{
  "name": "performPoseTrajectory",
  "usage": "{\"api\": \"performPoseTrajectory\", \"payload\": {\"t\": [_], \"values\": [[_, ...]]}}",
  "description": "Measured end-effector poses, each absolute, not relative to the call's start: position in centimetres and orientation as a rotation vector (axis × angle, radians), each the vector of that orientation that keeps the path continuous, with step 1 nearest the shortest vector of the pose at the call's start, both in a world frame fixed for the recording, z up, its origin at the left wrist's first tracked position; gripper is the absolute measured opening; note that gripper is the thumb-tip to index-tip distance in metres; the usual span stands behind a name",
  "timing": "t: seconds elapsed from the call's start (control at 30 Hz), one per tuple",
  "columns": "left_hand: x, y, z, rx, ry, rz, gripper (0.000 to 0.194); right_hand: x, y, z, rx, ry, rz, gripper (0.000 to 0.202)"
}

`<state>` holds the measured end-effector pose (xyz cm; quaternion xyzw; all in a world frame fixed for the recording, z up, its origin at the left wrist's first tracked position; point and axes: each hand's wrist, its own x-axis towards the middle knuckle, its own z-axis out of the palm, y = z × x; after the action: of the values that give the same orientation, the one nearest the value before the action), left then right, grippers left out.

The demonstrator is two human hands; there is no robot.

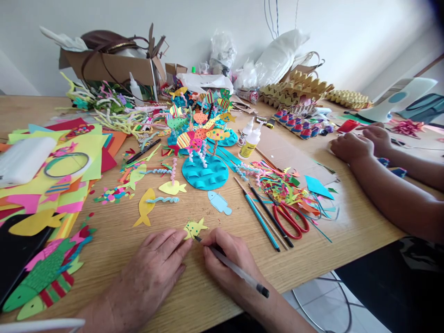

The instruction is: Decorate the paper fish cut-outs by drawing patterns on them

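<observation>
A small yellow paper fish point(194, 228) with dark dots and drawn marks lies on the table in front of me. My left hand point(152, 263) rests flat, its fingertips at the fish's left edge. Pinched in my right hand point(231, 259) is a black-tipped pen point(239, 272) with a clear barrel, its point touching or just over the fish's lower edge. Beyond my hands lie a light blue paper fish point(219, 202), an orange-yellow fish point(145, 207) with a curled pipe cleaner, and a pale yellow fish point(172, 187).
Red-handled scissors point(290, 221), pencils point(262, 222) and paper scraps point(287, 187) lie right of my hands. Glue bottles point(250, 143) stand by a blue base point(204, 172) bearing paper fish. Coloured sheets point(93, 157) lie left. Another person's arms point(385, 175) rest at right.
</observation>
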<state>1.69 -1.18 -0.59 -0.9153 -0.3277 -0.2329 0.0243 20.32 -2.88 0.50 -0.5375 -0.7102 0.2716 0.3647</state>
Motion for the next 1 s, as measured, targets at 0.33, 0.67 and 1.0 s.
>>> {"api": "performPoseTrajectory", "payload": {"t": [0.33, 0.67, 1.0], "values": [[1.7, -0.9, 0.3, -2.771, -0.922, -0.725, 0.032, 20.3, -2.9, 0.2, -1.371, -1.819, 0.658, 0.013], [1.6, -0.9, 0.2, -2.782, -0.928, -0.72, 0.032, 20.5, -2.8, 0.1, -1.344, -1.826, 0.677, 0.012], [1.7, -1.1, -0.1, -2.791, -0.954, -0.732, 0.031, 20.4, -2.8, 0.3, -1.348, -1.835, 0.669, 0.012]]}}
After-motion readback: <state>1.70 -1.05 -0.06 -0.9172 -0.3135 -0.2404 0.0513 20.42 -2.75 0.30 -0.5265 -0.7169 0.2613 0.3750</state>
